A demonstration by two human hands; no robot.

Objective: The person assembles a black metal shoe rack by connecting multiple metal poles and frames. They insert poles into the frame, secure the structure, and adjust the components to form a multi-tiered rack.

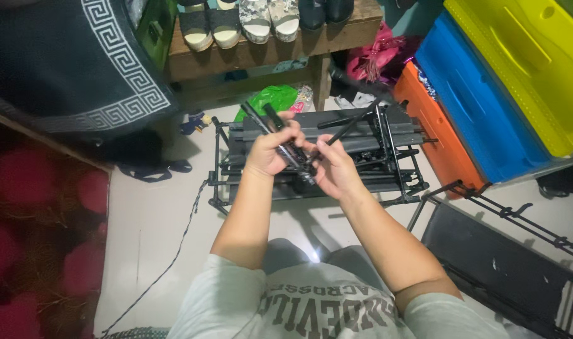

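- The left hand [269, 152] is closed around a bundle of thin black rods [280, 135], which slant up and away from the wrist; the rods sit above a black folded metal rack [362, 135] lying on the pale floor [148, 220].
- The right hand [337, 168] is curled at the bundle's lower end (fingers touching the left hand's), pinching a single black rod [348, 127] that points up to the right.
- Stacked plastic drawers [487, 94] stand at right; shoes [236, 22] line a wooden shelf [267, 53] beyond.
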